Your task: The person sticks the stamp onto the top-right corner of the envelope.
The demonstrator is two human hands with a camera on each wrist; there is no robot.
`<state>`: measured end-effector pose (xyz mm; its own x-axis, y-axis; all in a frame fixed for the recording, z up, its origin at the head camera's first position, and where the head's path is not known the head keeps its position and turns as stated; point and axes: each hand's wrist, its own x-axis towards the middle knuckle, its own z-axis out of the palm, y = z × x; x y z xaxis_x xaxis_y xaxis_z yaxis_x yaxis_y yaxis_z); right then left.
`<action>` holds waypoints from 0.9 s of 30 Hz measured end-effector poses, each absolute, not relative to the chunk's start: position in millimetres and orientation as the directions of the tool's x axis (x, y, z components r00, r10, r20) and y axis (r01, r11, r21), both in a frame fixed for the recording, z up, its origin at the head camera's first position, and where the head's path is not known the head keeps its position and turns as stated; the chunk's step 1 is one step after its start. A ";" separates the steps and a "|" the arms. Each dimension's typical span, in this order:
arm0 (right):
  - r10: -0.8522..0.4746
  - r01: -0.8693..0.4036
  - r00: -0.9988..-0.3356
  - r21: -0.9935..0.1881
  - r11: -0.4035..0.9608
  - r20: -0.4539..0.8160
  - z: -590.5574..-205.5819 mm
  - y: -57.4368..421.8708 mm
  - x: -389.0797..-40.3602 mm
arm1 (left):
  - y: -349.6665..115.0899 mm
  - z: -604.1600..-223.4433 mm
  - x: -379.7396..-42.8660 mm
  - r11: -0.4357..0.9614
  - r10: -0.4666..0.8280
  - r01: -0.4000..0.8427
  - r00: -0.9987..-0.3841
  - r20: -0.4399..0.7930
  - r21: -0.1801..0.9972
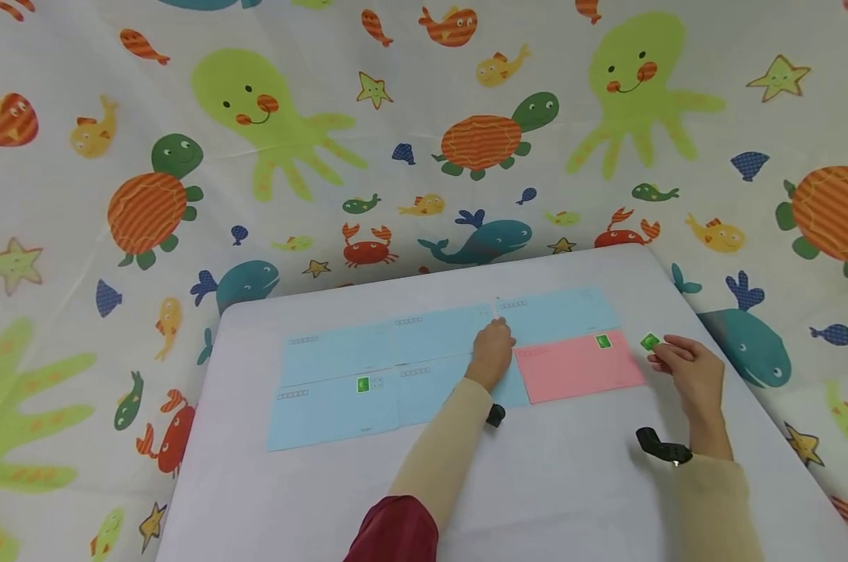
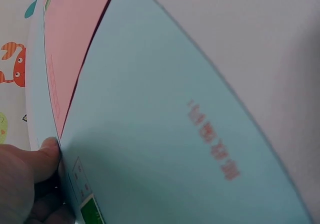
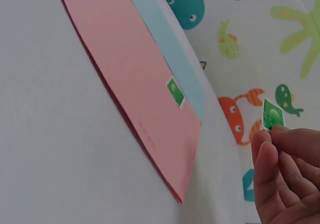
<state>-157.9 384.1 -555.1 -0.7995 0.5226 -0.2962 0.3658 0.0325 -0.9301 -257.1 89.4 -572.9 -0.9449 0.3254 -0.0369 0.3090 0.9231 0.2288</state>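
Note:
My right hand (image 1: 700, 378) pinches a small green stamp (image 1: 650, 342) with a white border between thumb and fingertips, off the right end of a pink envelope (image 1: 571, 371). In the right wrist view the stamp (image 3: 273, 115) stands up from the fingertips. My left hand (image 1: 491, 355) rests among the blue envelopes, its fingertips at the seam between the upper middle envelope (image 1: 441, 334) and the upper right envelope (image 1: 557, 314). In the left wrist view its thumb (image 2: 47, 156) lies at the envelope edges, near a green stamp (image 2: 92, 211) on a blue envelope. The other fingers are partly hidden.
More blue envelopes lie to the left, including the upper left envelope (image 1: 335, 355) and lower left envelope (image 1: 332, 414), which bears a green stamp (image 1: 363, 384). Another stamp (image 1: 603, 341) is on the pink envelope. A patterned sea-animal curtain (image 1: 395, 94) hangs behind the white table (image 1: 571, 484).

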 end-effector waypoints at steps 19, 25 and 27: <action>0.523 0.235 -0.841 -0.963 0.128 -0.136 -552.2 363.4 -181.8 | 90.4 -575.0 -260.9 0.912 0.360 0.339 -0.932 -0.051 0.231; 0.470 0.188 -0.874 -0.978 0.091 -0.124 -556.8 357.0 -196.9 | 87.3 -574.8 -257.5 0.902 0.359 0.344 -0.933 -0.012 0.260; 0.447 0.182 -0.885 -0.980 0.077 -0.129 -555.6 354.9 -203.2 | 86.8 -574.7 -256.8 0.902 0.354 0.338 -0.935 -0.010 0.270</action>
